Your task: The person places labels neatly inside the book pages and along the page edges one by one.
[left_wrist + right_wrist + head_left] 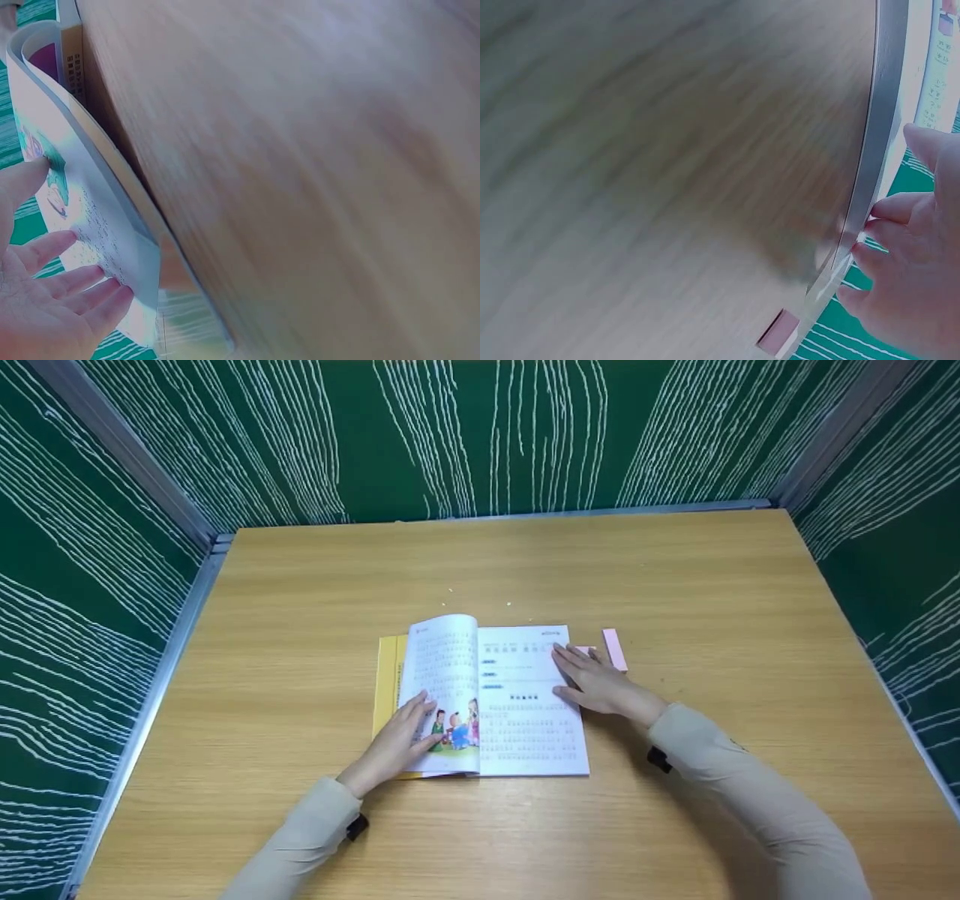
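Note:
A book (pixel 532 739) lies open on the table, printed text on both pages and a coloured picture of figures low on the left page. The left page (pixel 442 660) bulges upward near the spine, and a yellow cover (pixel 385 682) shows past its left edge. My left hand (pixel 396 741) rests on the left page with its fingers extended; in the left wrist view these fingers (pixel 71 283) lie against the paper. Fingers spread, my right hand (pixel 606 688) touches the upper right edge of the right page. The right wrist view shows this hand (pixel 911 262) beside the thick page edge.
A pink oblong block (pixel 614 649) lies right of the book, and a second pink piece (pixel 586 649) is partly hidden by my right hand. Small pale crumbs (pixel 508 604) are scattered beyond the book. Green panels (pixel 525 442) with white wavy lines border the wooden table (pixel 300 585).

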A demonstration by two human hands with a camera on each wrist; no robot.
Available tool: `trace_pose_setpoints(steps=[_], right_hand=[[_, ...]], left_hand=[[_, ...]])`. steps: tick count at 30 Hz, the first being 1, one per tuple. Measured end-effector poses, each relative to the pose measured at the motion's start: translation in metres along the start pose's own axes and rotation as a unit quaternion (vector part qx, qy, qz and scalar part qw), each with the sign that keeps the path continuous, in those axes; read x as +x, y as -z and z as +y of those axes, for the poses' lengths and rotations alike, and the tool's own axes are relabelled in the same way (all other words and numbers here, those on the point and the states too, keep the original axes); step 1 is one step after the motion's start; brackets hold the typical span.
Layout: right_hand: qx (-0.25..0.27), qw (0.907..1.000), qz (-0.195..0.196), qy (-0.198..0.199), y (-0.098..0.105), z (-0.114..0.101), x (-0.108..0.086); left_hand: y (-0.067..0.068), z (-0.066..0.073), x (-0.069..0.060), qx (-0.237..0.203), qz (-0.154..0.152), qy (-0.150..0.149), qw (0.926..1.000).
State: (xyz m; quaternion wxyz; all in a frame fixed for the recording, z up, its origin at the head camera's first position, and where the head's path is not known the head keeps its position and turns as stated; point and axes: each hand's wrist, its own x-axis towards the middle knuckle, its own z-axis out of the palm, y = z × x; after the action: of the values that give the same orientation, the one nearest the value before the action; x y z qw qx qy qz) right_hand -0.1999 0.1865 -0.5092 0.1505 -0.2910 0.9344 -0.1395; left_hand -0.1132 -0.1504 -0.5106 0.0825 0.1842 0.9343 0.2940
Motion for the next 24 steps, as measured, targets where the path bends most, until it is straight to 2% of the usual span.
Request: trace_pose_setpoints(steps=[8, 18, 24], right_hand=[[-0.004, 1.0, -0.001, 0.003, -0.0005, -0.0025, 0.0044], [-0.026, 0.9996, -0.011, -0.003, -0.0025, -0.005, 0.009], [-0.026, 0.9995, -0.017, -0.005, -0.0015, -0.0067, 0.0085]], left_hand=[[-0.0019, -0.0017, 0.0006, 0.004, -0.002, 0.001, 1.0], [-0.0001, 0.0, -0.0014, -0.019, 0.008, -0.021, 0.9996], [0.0003, 0.0008, 0.0004, -0.009, -0.005, 0.004, 0.9999]])
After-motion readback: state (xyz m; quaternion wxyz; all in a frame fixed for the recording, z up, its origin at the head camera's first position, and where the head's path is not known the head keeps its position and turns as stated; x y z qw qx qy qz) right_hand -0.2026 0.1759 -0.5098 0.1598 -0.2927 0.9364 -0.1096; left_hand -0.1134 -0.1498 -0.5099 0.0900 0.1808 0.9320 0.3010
